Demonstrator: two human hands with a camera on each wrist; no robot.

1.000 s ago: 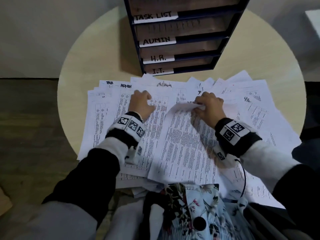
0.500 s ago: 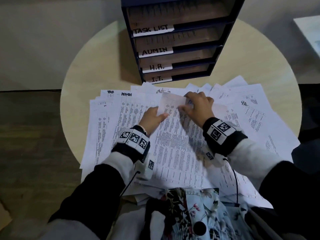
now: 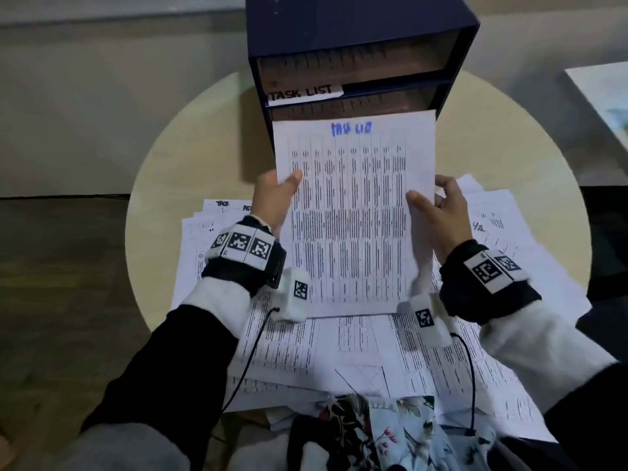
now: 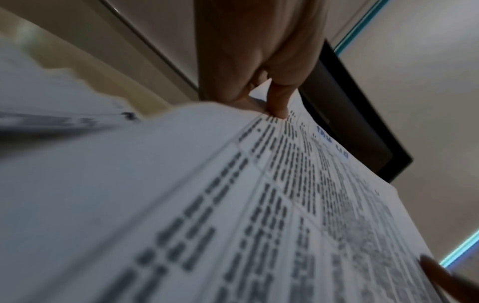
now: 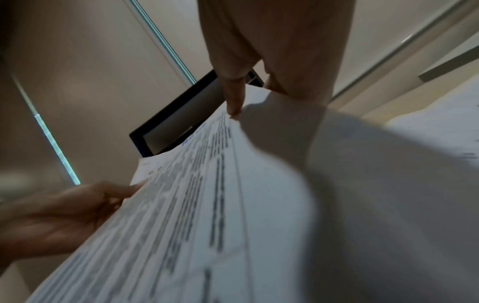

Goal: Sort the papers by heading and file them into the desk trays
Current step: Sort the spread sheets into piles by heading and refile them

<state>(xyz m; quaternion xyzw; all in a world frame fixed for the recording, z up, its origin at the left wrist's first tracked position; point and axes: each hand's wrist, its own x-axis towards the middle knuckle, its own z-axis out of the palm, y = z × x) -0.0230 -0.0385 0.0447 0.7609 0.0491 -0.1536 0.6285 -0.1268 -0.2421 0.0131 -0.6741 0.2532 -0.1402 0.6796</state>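
I hold up one printed sheet (image 3: 353,212) headed "Task List" in blue ink, in front of the dark blue desk trays (image 3: 356,59). My left hand (image 3: 277,195) pinches its left edge, thumb on the front. My right hand (image 3: 438,205) pinches its right edge the same way. The sheet's top edge stands just below the tray labelled "TASK LIST" (image 3: 304,93) and hides the lower trays. In the left wrist view the sheet (image 4: 259,205) runs toward the trays (image 4: 357,143); in the right wrist view the sheet (image 5: 207,205) does too, with the left hand (image 5: 64,215) at its far edge.
A spread of printed papers (image 3: 509,266) covers the near half of the round wooden table (image 3: 190,130); some show handwritten headings. Floral cloth (image 3: 390,433) lies at my lap. Another white surface (image 3: 605,96) sits at the far right.
Both hands have lifted one sheet off the pile and raised it upright before the trays. Before, they were pressed on the spread papers, peeling that sheet loose. The view has tilted up.
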